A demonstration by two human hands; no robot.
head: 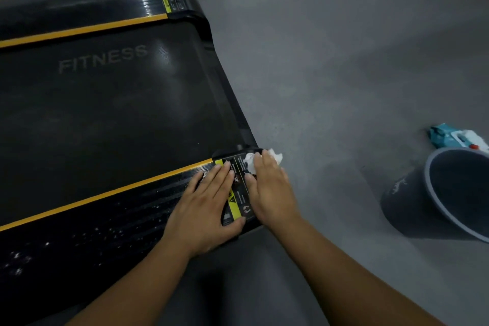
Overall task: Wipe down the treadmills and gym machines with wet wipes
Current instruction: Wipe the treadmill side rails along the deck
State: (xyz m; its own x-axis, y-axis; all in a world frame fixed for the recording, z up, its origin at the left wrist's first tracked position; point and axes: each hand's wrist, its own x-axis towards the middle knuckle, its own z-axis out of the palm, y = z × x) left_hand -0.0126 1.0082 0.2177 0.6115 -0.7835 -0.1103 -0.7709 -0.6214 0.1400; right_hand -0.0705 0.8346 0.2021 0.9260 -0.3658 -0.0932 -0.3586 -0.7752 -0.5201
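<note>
At treadmill (105, 114) corner, right hand (270, 190) is pressing wet wipe (275, 156), grip flat-open; left hand (206, 206), flat too, is bracing.

At lower centre, the left hand (205, 209) lies flat on the treadmill side rail (111, 217), the right hand (270, 188) presses a crumpled wet wipe (275, 156) at the rail's end; grey bucket (407, 206) and wipes pack (455, 137) at right

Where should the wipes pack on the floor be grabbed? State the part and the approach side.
Best grip the wipes pack by its teal crimped end, coming from above on the treadmill side. It lies flat on the floor, the bucket rim covers its near edge, and its right part runs out of frame.
</note>
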